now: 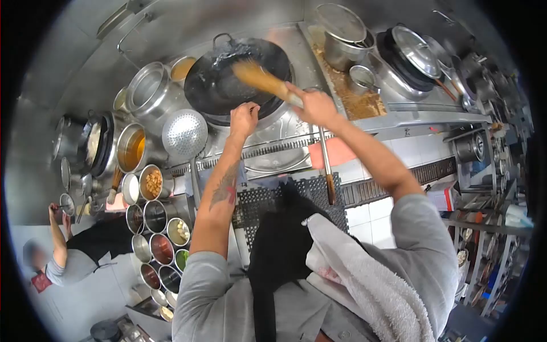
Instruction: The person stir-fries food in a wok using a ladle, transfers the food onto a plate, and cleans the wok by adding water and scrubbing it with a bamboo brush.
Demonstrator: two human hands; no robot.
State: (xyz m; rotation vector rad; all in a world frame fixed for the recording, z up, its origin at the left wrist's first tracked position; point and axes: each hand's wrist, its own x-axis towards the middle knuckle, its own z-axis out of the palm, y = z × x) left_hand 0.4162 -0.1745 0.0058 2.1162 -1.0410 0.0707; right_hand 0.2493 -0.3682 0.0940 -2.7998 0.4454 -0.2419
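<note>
A black wok (199, 85) sits tilted on the stove, its far loop handle upright and some wet, foamy residue inside. With my left hand (244, 118) I grip the near rim of the wok; a handle there, if any, is hidden by the fingers. My right hand (317, 108) is closed around the bound end of a bamboo wok brush (256, 77). The brush's bristles are inside the wok and blurred by motion. A perforated skimmer (184, 134) lies left of my left hand. Below my right hand, a long wooden-handled utensil (327, 165) hangs over the stove's front edge.
On the left stand a pot of orange liquid (131, 148), a container of brown pieces (153, 181) and several metal ingredient tins (161, 248). A co-worker (80, 256) is at the far left. Lidded pots (347, 48) stand at the right. A towel (364, 273) drapes over my shoulder.
</note>
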